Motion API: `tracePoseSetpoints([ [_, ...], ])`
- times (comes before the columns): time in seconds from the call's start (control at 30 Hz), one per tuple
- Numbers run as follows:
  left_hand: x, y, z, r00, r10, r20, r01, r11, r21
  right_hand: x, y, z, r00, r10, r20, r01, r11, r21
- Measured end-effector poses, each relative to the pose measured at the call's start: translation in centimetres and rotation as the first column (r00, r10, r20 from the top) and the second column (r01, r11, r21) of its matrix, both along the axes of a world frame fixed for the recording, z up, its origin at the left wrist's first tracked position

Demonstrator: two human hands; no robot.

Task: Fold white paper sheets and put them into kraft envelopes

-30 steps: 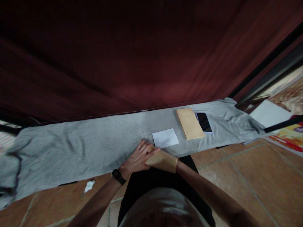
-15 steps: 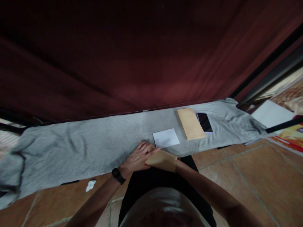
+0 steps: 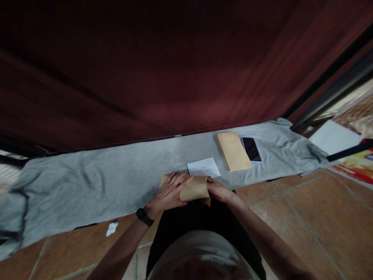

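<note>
A brown paper envelope lies crosswise at the near edge of the grey cloth, in front of my lap. Its right end gapes, and a small flap hangs below that end. My left hand, with a black band on the wrist, rests flat on its left part, fingers stretched and thumb apart. At the open end, my right hand grips the envelope's edge; some of its fingertips are hidden by the paper. Just beyond the envelope is a white rectangular paper, its near edge partly covered.
A stack of brown envelopes sits to the right on the grey cloth, with a dark-screened phone beside it. Behind hangs a dark red curtain. A crumpled white scrap lies on the tiled floor.
My right hand, earlier inside the envelope up to the wrist, has drawn back to its open end. The envelope now lies flatter and further left under my left hand.
</note>
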State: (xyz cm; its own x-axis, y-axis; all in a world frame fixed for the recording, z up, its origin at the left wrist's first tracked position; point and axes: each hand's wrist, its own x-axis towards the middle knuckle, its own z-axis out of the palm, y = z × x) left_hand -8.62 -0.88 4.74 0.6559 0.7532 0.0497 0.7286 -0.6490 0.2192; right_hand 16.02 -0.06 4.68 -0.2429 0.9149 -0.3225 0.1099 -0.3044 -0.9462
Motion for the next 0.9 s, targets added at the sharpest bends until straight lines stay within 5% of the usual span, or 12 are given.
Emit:
tracePoseSetpoints([
  [0.1, 0.8, 0.3, -0.1, 1.000, 0.000, 0.030, 0.001, 1.000, -0.020, 0.3, 0.3, -0.1, 0.989, 0.080, -0.124, -0.098, 0.984, -0.148],
  [0.23, 0.9, 0.4, -0.1, 0.998, 0.062, 0.021, -0.061, 0.998, -0.018, 0.8, 0.8, -0.1, 0.984, 0.060, -0.170, -0.073, 0.995, -0.069],
  [0.5, 0.4, 0.3, 0.2, 0.984, 0.177, 0.015, -0.177, 0.983, 0.045, 1.0, 1.0, -1.0, 0.959, -0.153, -0.240, 0.146, 0.988, -0.045],
  [0.57, 0.1, 0.2, 0.4, 0.977, 0.210, 0.017, -0.211, 0.976, 0.051, 1.4, 1.3, -1.8, 0.975, -0.177, -0.134, 0.187, 0.980, 0.070],
  [0.67, -0.8, 0.1, 0.5, 0.965, 0.262, 0.029, -0.263, 0.963, 0.064, 2.4, 1.8, -3.0, 0.931, -0.284, 0.231, 0.186, 0.910, 0.369],
  [0.77, -1.9, 0.1, 0.4, 0.956, 0.292, 0.022, -0.293, 0.952, 0.086, 3.2, 2.4, -3.6, 0.727, -0.403, 0.556, 0.062, 0.845, 0.531],
  [0.9, -2.7, 0.0, 0.2, 0.944, 0.331, -0.014, -0.328, 0.940, 0.094, 2.8, 3.6, -3.7, 0.516, -0.387, 0.764, -0.020, 0.886, 0.463],
])
